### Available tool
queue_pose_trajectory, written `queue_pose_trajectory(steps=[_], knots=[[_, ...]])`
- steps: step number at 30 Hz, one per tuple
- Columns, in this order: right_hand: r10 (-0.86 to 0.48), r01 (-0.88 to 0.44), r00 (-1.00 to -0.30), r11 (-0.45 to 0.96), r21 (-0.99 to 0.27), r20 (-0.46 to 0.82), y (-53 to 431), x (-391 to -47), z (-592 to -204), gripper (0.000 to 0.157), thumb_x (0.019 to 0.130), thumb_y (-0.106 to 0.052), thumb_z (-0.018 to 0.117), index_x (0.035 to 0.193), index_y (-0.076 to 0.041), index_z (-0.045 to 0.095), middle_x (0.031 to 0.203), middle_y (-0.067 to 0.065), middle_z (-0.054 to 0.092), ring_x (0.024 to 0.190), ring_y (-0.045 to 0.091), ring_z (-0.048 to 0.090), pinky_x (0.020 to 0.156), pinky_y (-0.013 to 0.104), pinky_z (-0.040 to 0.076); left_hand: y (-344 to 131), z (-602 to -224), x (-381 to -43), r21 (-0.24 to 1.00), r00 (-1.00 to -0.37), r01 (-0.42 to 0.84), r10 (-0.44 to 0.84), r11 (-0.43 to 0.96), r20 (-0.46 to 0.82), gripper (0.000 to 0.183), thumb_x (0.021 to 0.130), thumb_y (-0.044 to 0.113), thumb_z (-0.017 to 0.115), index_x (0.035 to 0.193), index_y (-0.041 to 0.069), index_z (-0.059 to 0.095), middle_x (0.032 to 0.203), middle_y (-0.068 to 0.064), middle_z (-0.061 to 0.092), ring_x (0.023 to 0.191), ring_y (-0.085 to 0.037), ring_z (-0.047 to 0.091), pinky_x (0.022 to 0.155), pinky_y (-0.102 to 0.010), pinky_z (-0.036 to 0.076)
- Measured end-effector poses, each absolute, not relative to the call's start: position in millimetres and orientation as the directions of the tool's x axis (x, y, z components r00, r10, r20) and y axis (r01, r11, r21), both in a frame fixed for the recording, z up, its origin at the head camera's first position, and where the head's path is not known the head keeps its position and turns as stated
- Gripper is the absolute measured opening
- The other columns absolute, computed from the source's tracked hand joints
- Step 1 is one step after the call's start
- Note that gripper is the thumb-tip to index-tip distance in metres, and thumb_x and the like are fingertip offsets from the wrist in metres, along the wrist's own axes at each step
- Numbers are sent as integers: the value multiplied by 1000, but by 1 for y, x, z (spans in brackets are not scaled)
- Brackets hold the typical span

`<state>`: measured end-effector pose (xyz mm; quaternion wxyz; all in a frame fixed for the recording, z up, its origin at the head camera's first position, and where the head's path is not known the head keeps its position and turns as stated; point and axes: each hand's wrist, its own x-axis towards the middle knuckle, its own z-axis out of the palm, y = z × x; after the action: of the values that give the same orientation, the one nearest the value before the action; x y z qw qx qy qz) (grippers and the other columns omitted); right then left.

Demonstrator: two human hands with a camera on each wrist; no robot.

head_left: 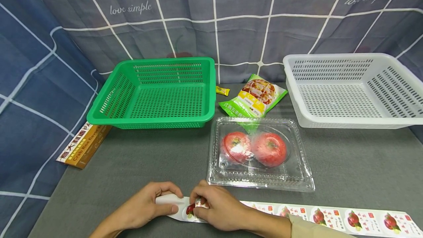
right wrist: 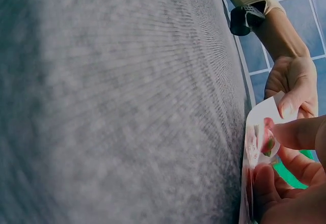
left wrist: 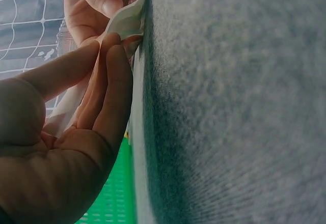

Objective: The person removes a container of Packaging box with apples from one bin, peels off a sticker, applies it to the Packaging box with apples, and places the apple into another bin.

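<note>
We take the clear plastic box [head_left: 297, 177] as our landmark; it lies on the grey bench [head_left: 158, 153] with two red apples, the left apple [head_left: 236, 144] and the right apple [head_left: 269, 150], side by side inside it. On our side of the clear plastic box we see the sticker strip [head_left: 337, 219], white with printed red fruit, running from left of the box's near edge to well right of it. The left hand [head_left: 148, 203], just off the box's near left corner, has its grip pinching the strip's end between thumb and fingers. Beside it, below the box's near edge, the right hand [head_left: 219, 205] has thumb and fingers pinching the strip at a printed sticker. We see a beige sleeve [head_left: 317, 229] on the right arm, nearer us than the box.

Beyond the clear plastic box, by its far edge, lies a green food bag [head_left: 256, 98], with a small yellow packet [head_left: 223, 90] farther left. The green basket [head_left: 166, 100] stands beyond and left of our box, the white basket [head_left: 340, 100] beyond and right. Well to its left we find a brown carton [head_left: 86, 146].
</note>
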<state>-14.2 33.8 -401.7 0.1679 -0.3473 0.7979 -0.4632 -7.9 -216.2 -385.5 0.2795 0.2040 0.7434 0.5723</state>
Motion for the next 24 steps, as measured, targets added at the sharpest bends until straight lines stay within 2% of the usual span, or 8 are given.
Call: queue_pose_trajectory(steps=[6, 12, 17, 20, 24], knots=[[-676, -355, -735, 329, -875, 44, 32, -13, -403, 10, 87, -11, 71, 85, -20, 67, 77, -16, 45, 65, -5, 44, 58, 16, 40, -216, -388, -8, 966, -762, 20, 630, 259, -153, 17, 91, 6, 69, 107, 6, 66, 94, -1, 69, 78, -8, 61, 67, -28, 52], [-666, -387, -742, 336, -859, 73, 33, -10, -403, 15, 88, -8, 69, 81, -21, 64, 77, -17, 45, 66, -6, 44, 60, 15, 40, -217, -387, -8, 962, -764, 28, 626, 270, -154, 14, 90, 5, 69, 104, 7, 67, 88, 3, 66, 74, -7, 59, 63, -28, 51], [-690, -445, -715, 321, -836, 115, 36, -10, -402, 9, 92, -10, 67, 93, -18, 65, 83, -16, 49, 69, -5, 46, 63, 14, 41, -218, -385, -8, 960, -754, -23, 626, 280, -201, 16, 90, 5, 70, 105, 7, 67, 89, 5, 67, 76, -8, 61, 65, -28, 52], [-709, -478, -693, 316, -819, 131, 36, -11, -402, 12, 91, -13, 70, 101, -18, 66, 86, -16, 51, 73, -5, 46, 65, 14, 41, -218, -385, -8, 960, -753, -33, 625, 278, -207, 17, 89, 3, 70, 105, 7, 67, 90, 5, 67, 76, -9, 61, 66, -28, 52], [-711, -481, -694, 334, -811, 118, 36, -11, -402, 12, 88, -13, 73, 95, -19, 66, 83, -16, 49, 72, -6, 45, 64, 14, 40, -217, -387, -7, 961, -761, -22, 619, 275, -194, 18, 89, 1, 70, 105, 6, 67, 88, 5, 66, 75, -8, 61, 64, -28, 51]])
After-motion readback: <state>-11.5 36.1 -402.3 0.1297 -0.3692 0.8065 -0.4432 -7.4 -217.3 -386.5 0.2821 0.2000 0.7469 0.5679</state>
